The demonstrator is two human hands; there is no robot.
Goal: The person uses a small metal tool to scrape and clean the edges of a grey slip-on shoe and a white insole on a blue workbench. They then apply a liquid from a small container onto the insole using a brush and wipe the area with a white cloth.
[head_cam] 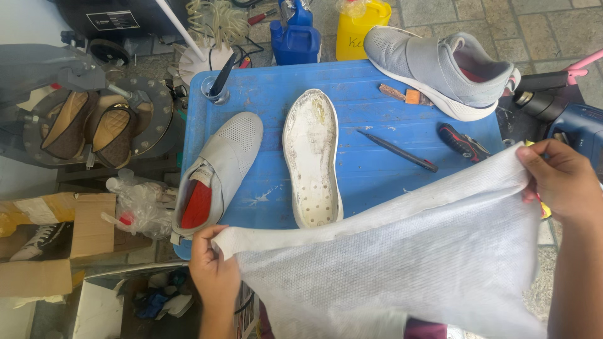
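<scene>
**White mesh sheet held over the blue table**

A white mesh sheet (402,263) is stretched across the lower right of the frame, pinched closed by the left hand (213,270) and the right hand (562,179). On the blue table (377,119), a glass jar (215,93) at upper left is seen holding a dark tool. A detached sole (311,157) lies at centre.

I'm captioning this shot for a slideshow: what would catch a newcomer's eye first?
A big white mesh sheet fills the foreground, stretched between the left hand and right hand. Behind it, a detached white sole lies mid-way on the blue table, between two grey shoes.
</scene>
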